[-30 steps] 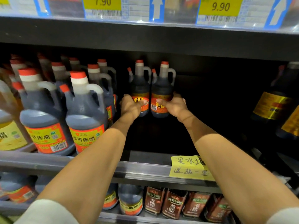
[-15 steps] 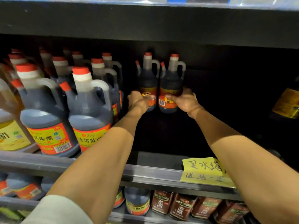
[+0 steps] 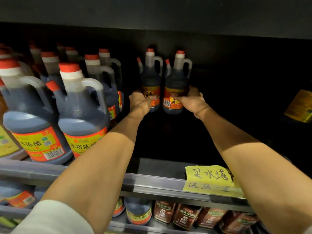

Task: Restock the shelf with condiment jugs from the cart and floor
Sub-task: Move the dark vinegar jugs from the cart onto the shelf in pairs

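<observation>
Both arms are reaching straight out and deep into the dark middle shelf (image 3: 152, 168), forearms bare, with a pale sleeve (image 3: 50, 217) bunched at the near left elbow. The left hand (image 3: 140, 103) is wrapping around the lower body of the left jug (image 3: 150, 76), thumb lying across its orange label and fingers curling behind, so it is gripping that jug. The right hand (image 3: 191, 101) is doing the same on the right jug (image 3: 176, 81), its thumb pressing flat over the label just above the barcode while the fingers are curling round the far right side. The wrists are angling slightly inward toward each other.

The two jugs are standing upright and side by side at the far back of the shelf, almost touching, red caps up and handles facing right. To the left, rows of larger vinegar jugs (image 3: 81, 105) are filling the shelf from near to far. A yellow handwritten note (image 3: 209, 180) is hanging on the near shelf edge beneath the right forearm. On the lower shelf, dark pouches (image 3: 185, 217) are sitting to the right of another jug (image 3: 138, 211). A yellow-labelled bottle (image 3: 299, 107) is showing at the far right.
</observation>
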